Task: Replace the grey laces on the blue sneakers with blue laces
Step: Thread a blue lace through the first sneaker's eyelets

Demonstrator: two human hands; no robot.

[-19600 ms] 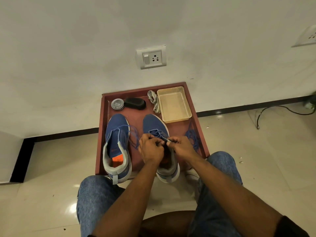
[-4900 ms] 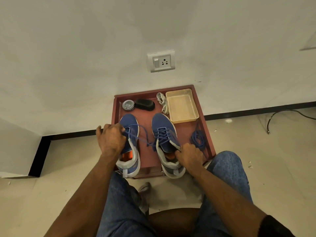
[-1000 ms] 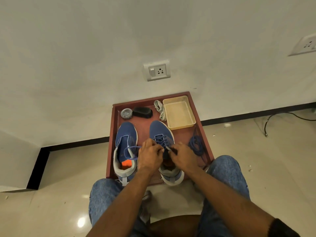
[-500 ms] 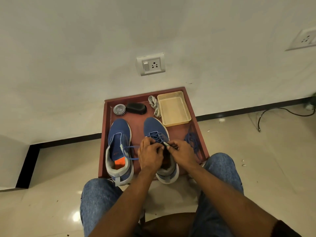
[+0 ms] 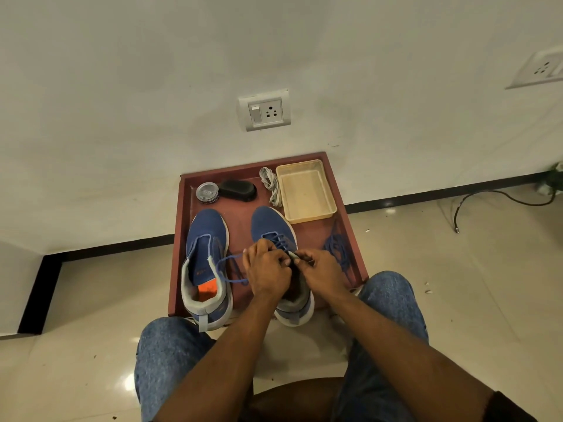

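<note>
Two blue sneakers stand on a dark red tray [image 5: 182, 239]. The left sneaker [image 5: 207, 239] has no lace in its eyelets. The right sneaker [image 5: 271, 226] carries a blue lace [image 5: 281, 240] criss-crossed over its front. Over its tongue, my left hand [image 5: 266, 269] and my right hand [image 5: 320, 272] meet, each pinching the blue lace; its pale tip shows between the fingers. A loop of that lace [image 5: 228, 269] trails left across the tray. A second blue lace [image 5: 336, 249] lies bunched at the tray's right. The grey laces [image 5: 272, 185] lie coiled at the back.
A beige plastic basket [image 5: 306, 190] stands in the tray's back right corner. A round tin [image 5: 207, 192] and a black brush [image 5: 239, 190] sit at the back left. Behind the tray is a wall with a socket [image 5: 264, 110]. A black cable [image 5: 499, 199] crosses the floor at right.
Both hands stay over the right sneaker's tongue, working the blue lace tip. About five seconds ago my left hand was out by the left sneaker, pulling the lace.
</note>
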